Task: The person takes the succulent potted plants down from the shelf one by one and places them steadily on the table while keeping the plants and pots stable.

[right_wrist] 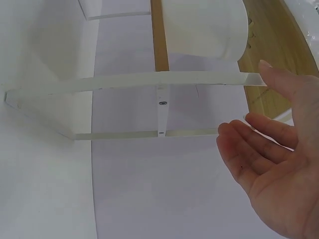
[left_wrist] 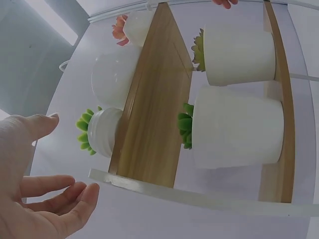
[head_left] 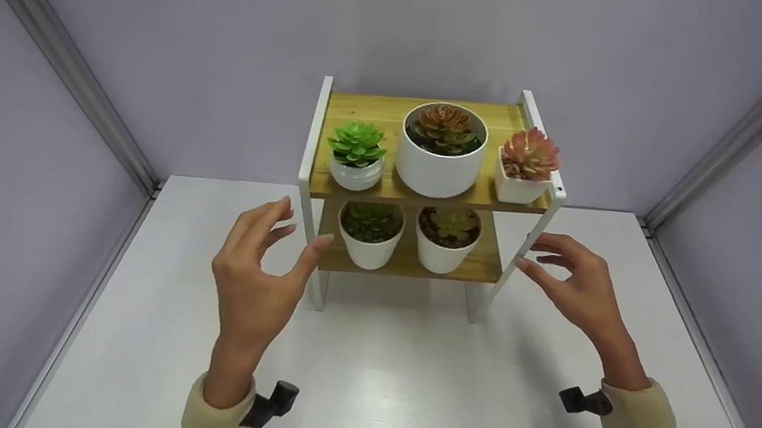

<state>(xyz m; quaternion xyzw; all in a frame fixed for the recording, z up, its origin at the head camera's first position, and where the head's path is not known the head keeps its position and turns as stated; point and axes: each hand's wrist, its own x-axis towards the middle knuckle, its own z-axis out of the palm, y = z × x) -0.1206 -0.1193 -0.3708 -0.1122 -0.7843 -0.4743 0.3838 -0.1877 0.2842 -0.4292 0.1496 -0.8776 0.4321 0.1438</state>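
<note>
A two-tier shelf with wooden boards [head_left: 363,104] and a white frame [head_left: 314,131] holds several potted succulents. On top stand a green one in a small white pot [head_left: 355,173], a brown-red one in a large pot [head_left: 438,170] and a pink one in a square pot [head_left: 520,189]. Below are two white pots [head_left: 369,248] [head_left: 443,253]. The left hand [head_left: 259,286] hovers beside the left frame, thumb and fingers spread apart, holding nothing. At the right frame, the right hand [head_left: 576,289] has its thumb near the upright [right_wrist: 199,78], fingers apart from the thumb; contact is unclear.
The shelf stands on a white table [head_left: 379,375] near a pale back wall [head_left: 227,73]. Side walls with metal edge strips [head_left: 74,65] flank it. Each sleeve carries a small black camera mount [head_left: 269,405].
</note>
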